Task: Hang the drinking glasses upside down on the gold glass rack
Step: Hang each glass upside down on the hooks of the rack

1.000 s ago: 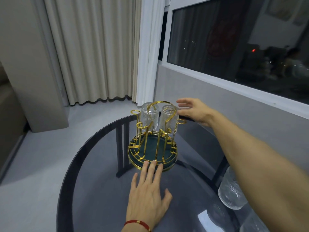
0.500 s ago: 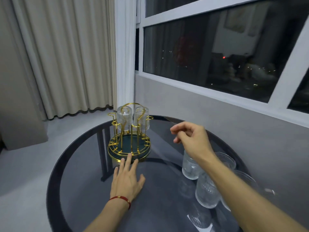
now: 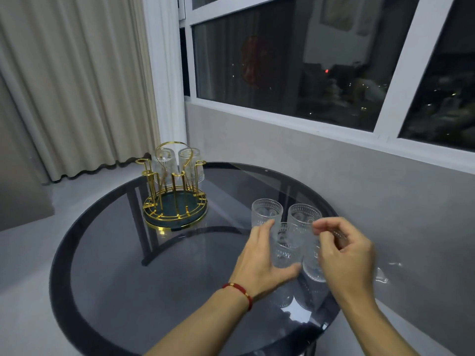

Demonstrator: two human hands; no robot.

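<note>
Cream curtains (image 3: pixel 77 80) beside a dark night window (image 3: pixel 295 62).

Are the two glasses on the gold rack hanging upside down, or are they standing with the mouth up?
Upside down. The two glasses sit on the gold rack with their closed bases on top and their open mouths facing down toward its tray.
</note>
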